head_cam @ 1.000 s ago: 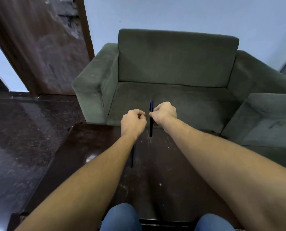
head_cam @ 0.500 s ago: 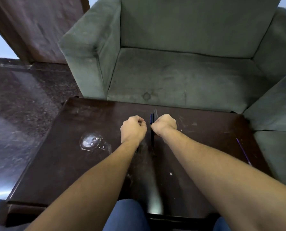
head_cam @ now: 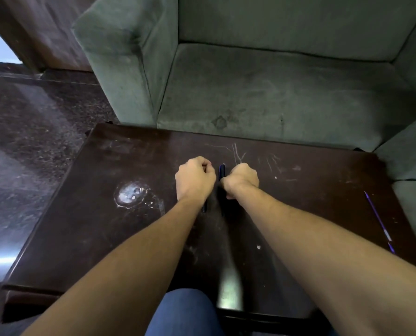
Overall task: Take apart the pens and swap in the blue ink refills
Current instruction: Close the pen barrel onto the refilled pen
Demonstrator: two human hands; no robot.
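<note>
My right hand (head_cam: 241, 179) grips a dark blue pen (head_cam: 222, 170), which points away from me and whose top end sticks out past my fingers. My left hand (head_cam: 195, 180) is curled just left of it, with a small gap between the two hands. A thin dark piece (head_cam: 204, 206) pokes out beneath my left wrist and seems to be held in that fist. Both hands hover over the middle of the dark wooden table (head_cam: 86, 226). A thin blue ink refill (head_cam: 378, 220) lies near the table's right edge.
A white ring-shaped stain (head_cam: 130, 194) marks the table to the left of my hands. A grey-green sofa (head_cam: 262, 88) stands right behind the table, with another cushion (head_cam: 413, 151) at the right. Dark polished floor lies to the left. My knees are at the near edge.
The view has tilted down from the sofa to the table. My hands stay close together on the pen, and a slightly wider gap has opened between them.
</note>
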